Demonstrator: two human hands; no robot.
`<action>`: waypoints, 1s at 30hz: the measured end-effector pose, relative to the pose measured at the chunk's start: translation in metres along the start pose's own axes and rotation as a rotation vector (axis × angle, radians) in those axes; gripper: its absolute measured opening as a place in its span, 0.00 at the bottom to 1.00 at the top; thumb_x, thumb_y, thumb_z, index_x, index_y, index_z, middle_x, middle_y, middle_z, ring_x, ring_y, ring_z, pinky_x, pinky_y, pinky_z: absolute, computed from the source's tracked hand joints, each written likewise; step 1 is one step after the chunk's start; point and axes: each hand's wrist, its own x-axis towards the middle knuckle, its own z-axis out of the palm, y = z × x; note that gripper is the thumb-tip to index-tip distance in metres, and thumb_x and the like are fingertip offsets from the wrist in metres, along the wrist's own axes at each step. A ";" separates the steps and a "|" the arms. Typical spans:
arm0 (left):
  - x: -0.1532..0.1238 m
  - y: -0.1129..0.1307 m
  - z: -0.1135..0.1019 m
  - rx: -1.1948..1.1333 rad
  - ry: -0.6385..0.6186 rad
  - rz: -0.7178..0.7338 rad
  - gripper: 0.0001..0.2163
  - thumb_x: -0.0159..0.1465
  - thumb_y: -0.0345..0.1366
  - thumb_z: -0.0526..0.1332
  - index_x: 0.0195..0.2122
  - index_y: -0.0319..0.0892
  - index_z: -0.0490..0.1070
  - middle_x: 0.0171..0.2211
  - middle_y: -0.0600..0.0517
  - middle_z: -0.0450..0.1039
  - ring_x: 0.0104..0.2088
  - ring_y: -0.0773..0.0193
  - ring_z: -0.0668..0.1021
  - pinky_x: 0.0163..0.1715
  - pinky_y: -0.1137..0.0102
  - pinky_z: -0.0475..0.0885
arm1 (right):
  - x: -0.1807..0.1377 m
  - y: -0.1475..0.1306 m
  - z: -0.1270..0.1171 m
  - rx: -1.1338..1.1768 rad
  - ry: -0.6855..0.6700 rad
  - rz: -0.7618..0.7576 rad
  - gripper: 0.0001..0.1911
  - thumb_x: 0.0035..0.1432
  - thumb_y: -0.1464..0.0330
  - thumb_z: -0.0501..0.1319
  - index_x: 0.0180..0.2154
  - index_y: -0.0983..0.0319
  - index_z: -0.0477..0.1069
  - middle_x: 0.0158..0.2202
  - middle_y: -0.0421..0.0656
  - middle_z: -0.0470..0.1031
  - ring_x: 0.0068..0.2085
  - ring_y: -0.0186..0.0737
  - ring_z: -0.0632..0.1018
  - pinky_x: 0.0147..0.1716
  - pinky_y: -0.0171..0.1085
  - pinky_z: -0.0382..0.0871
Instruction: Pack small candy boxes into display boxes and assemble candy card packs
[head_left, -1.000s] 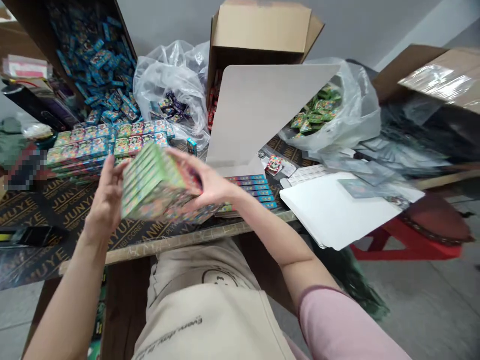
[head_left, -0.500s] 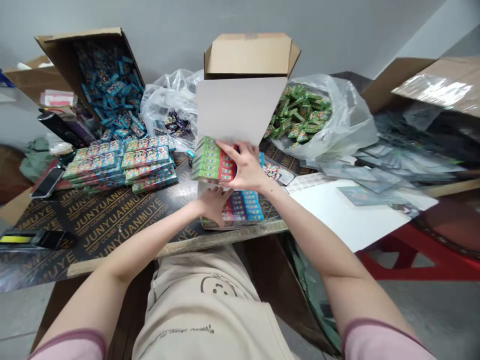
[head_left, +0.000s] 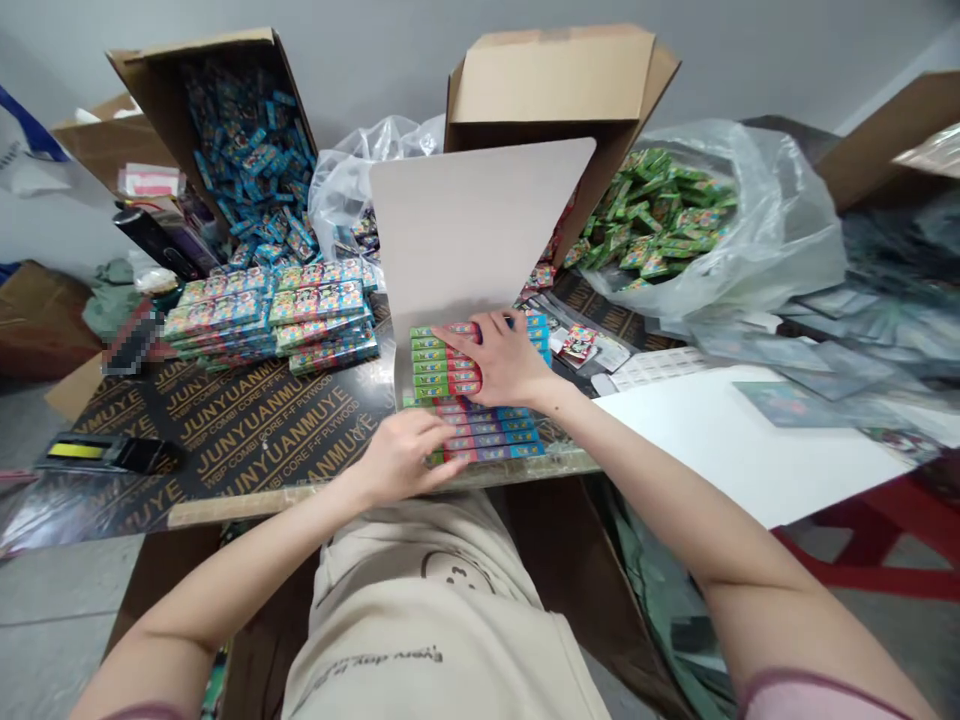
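Far block of small boxes directly under the right hand, near the table's front edge. Long axis of each box left to right; bands of green, red and blue visible. Near block of small boxes just on the person's side of it, boxes lying the same way; any gap between the two blocks hard to tell.

Right hand nearer to the far block: palm down, fingers spread and bent over the middle, touching; pressing or gripping, cannot tell. Left hand at the left end of the near block, half open, thumb apart from fingers, nothing clearly held; contact with box ends unclear.

Pale panel upright, leaning back, right behind the far block, closing off the rear side. Right wrist and forearm across the right end of both blocks.

Left along the table: two stacks of bundled boxes, well apart from the left hand. Behind: carton of blue boxes, cardboard box, clear bag around green boxes. White sheets to the right, partly behind the right forearm.
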 end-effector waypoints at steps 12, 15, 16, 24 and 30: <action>0.044 -0.074 -0.037 0.193 0.037 -0.159 0.50 0.40 0.41 0.70 0.66 0.39 0.53 0.51 0.42 0.63 0.52 0.43 0.70 0.54 0.54 0.67 | 0.029 -0.010 0.011 0.109 -0.168 -0.059 0.54 0.43 0.52 0.66 0.68 0.57 0.48 0.53 0.54 0.64 0.51 0.59 0.62 0.50 0.49 0.49; 0.045 -0.079 -0.035 0.153 0.018 -0.197 0.50 0.40 0.43 0.71 0.65 0.39 0.54 0.51 0.43 0.63 0.51 0.45 0.71 0.54 0.56 0.67 | 0.035 -0.005 0.018 0.142 -0.181 -0.077 0.54 0.42 0.53 0.67 0.68 0.57 0.48 0.54 0.54 0.64 0.52 0.59 0.62 0.51 0.50 0.50; 0.047 -0.082 -0.032 0.135 0.004 -0.210 0.51 0.39 0.43 0.71 0.65 0.39 0.53 0.52 0.43 0.63 0.52 0.45 0.71 0.54 0.56 0.67 | 0.036 -0.003 0.021 0.147 -0.194 -0.078 0.54 0.42 0.53 0.68 0.68 0.57 0.49 0.54 0.55 0.64 0.53 0.60 0.63 0.52 0.51 0.51; 0.044 -0.069 -0.013 0.267 0.147 -0.188 0.38 0.57 0.54 0.63 0.65 0.42 0.55 0.65 0.40 0.55 0.67 0.41 0.55 0.66 0.45 0.37 | 0.014 0.025 0.030 0.349 -0.173 -0.032 0.50 0.54 0.45 0.60 0.69 0.55 0.41 0.68 0.51 0.51 0.66 0.57 0.54 0.62 0.54 0.46; 0.048 -0.067 0.007 0.477 -0.101 -0.176 0.25 0.70 0.38 0.45 0.62 0.26 0.59 0.63 0.31 0.59 0.65 0.46 0.61 0.66 0.50 0.48 | -0.007 0.028 0.060 0.275 -0.155 0.069 0.32 0.69 0.57 0.42 0.67 0.69 0.50 0.68 0.55 0.52 0.69 0.52 0.54 0.65 0.52 0.48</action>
